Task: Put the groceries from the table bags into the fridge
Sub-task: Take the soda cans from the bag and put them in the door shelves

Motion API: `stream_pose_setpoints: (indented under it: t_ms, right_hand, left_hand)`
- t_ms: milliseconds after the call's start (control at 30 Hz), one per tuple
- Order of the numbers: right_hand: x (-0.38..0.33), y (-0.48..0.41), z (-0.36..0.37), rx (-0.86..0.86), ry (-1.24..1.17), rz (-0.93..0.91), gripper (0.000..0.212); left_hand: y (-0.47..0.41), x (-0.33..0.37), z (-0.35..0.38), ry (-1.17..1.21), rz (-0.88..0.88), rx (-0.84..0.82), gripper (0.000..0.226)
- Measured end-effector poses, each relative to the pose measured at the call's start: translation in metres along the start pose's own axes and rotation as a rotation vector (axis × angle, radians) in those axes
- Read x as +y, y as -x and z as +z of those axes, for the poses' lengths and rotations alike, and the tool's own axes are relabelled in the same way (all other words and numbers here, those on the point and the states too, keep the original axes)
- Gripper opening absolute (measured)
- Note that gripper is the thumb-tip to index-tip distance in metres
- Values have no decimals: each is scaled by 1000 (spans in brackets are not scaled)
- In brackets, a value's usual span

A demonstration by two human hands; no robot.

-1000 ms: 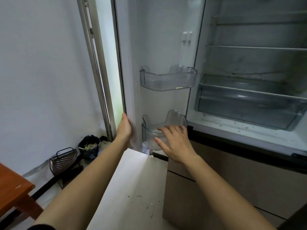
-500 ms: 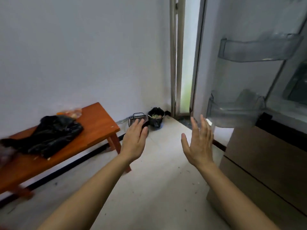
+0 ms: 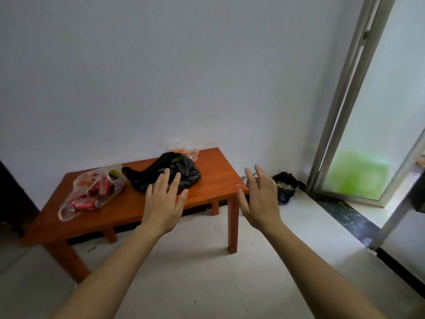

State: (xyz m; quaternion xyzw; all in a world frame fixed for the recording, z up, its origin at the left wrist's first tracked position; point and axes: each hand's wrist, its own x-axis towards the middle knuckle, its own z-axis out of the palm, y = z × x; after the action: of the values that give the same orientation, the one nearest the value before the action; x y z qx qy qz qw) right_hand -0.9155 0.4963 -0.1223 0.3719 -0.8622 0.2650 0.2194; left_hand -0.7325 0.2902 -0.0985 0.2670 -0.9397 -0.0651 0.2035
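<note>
As I reach forward, left hand (image 3: 164, 199): fingers straight and spread, holding nothing, in the air before the black plastic bag (image 3: 184, 164).
Right hand (image 3: 261, 199): released, fingers extended, off the right end of the surface (image 3: 218, 173).
Surface: orange-brown wood, against the wall (image 3: 161, 77).
Black plastic bag: crumpled, mid-surface.
Clear bag (image 3: 92, 192): to its left, red cans inside.
Second clear bag (image 3: 187, 152): behind the black one, orange contents.
Floor (image 3: 207, 272): small black bag (image 3: 285, 187) in the corner.
</note>
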Motion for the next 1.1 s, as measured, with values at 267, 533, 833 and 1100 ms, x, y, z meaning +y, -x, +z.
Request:
stream_pose_setpoints:
  t_ms: [267,533,833,1100]
  right_hand:
    - [-156,-58,129,-191,-67,-148,57]
    - [-243,-110,265,-427,-158,-217,48]
    - [-335,-216,450,-994,-327,-298,50]
    - [-424,-259,577,-1363,-744,167,62]
  left_hand:
    - [-17,-206,-13,-12,-193,-58,68]
    - [-56,-340,26,96,-399,-148,72]
    - [-145,-485,72,83,-621,-379,68]
    - [-178,-589,120,100,-688,-550,79]
